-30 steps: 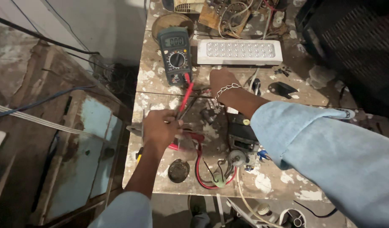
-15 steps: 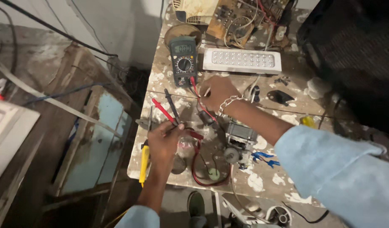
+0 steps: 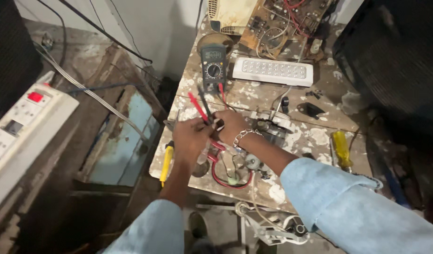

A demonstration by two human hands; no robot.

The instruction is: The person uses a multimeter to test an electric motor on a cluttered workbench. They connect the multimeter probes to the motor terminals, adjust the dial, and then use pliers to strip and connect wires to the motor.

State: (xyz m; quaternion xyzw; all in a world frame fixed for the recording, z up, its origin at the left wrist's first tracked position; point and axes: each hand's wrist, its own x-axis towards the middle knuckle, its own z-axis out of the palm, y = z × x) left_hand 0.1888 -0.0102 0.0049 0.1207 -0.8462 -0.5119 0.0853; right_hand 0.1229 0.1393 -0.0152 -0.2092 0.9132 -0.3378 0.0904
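Red probe [image 3: 197, 107] and black probe [image 3: 204, 104]: being gripped in closed left hand [image 3: 190, 138]; right hand [image 3: 231, 126] touching alongside, grip indiscernible, near multimeter [image 3: 213, 66].

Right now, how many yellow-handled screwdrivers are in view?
2: one screwdriver at the table's left edge by the left hand, one on the right. Clutter may hide others.

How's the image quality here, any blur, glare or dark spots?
Head view: light is even on the workbench, with mild glare on the white lamp panel; hands and red probe are slightly soft; the right side falls into deep shadow; edges bend from the wide lens.
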